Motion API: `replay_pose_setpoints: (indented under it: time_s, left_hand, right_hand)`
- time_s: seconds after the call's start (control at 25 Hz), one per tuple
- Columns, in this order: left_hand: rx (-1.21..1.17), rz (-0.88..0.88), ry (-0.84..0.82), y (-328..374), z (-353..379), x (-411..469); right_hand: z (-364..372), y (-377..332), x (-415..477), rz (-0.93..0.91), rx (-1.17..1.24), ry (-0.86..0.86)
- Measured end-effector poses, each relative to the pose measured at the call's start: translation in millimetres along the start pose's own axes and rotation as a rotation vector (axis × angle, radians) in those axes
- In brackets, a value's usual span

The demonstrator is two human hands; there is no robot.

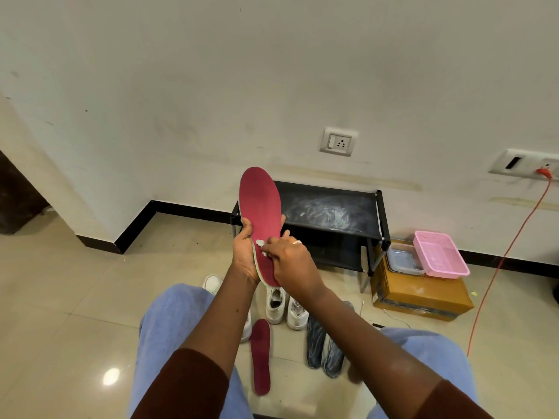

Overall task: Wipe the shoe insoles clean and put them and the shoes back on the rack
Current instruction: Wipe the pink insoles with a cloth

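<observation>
Red insole (261,207) stands upright in front of the black shoe rack (332,207), its heel end clasped in the left grip (243,255), whose fingers curl behind it. White sneakers (286,306) sit on the floor below, near a second red insole (260,355) and two grey insoles (323,346). The right grip (290,258) pinches a small white wipe (260,243) against the held insole's face.

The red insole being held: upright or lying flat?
Upright: the red insole stands toe-up, left hand gripping its side, right hand pinching a white wipe against it.
</observation>
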State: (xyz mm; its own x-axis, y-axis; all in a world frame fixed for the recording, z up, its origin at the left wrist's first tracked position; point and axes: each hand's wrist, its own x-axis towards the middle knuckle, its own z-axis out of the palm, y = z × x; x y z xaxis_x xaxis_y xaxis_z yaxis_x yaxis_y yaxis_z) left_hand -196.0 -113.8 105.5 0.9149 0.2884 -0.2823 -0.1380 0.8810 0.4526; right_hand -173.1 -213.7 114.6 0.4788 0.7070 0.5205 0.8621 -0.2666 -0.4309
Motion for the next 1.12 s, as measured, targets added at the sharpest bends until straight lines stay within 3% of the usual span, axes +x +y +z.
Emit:
replay_pose_setpoints:
  time_s: [0.24, 0.36, 0.48, 0.64, 0.72, 0.96, 1.12]
  left_hand:
    - [-0.154, 0.028, 0.011, 9.8, -2.9, 9.9]
    - [-0.101, -0.08, 0.03, 6.1, -5.7, 10.2]
    - [-0.09, -0.08, 0.058, 7.4, -4.6, 8.6]
    - [-0.044, -0.097, 0.0, -1.8, 2.7, -0.4]
    - [-0.081, -0.126, -0.031, -4.1, 4.3, -3.2]
    - [-0.126, -0.122, -0.072, 2.0, -5.6, -4.2]
    - [-0.108, -0.113, -0.103, -3.8, -5.7, -3.0]
  right_hand:
    - [-9.0, 8.6, -31.5, -0.259, 0.116, 0.062]
    - [-8.0, 15.7, -33.2, -0.249, 0.168, 0.071]
    - [-6.8, 9.5, -29.4, -0.222, 0.144, 0.088]
    - [-3.1, 3.7, -9.4, -0.019, 0.141, 0.136]
    - [-5.2, -3.0, 0.1, 0.058, 0.167, 0.082]
    - [-21.3, 4.9, -3.4, -0.116, 0.148, -0.183]
    - [-26.9, 9.2, -2.2, -0.125, 0.13, -0.109]
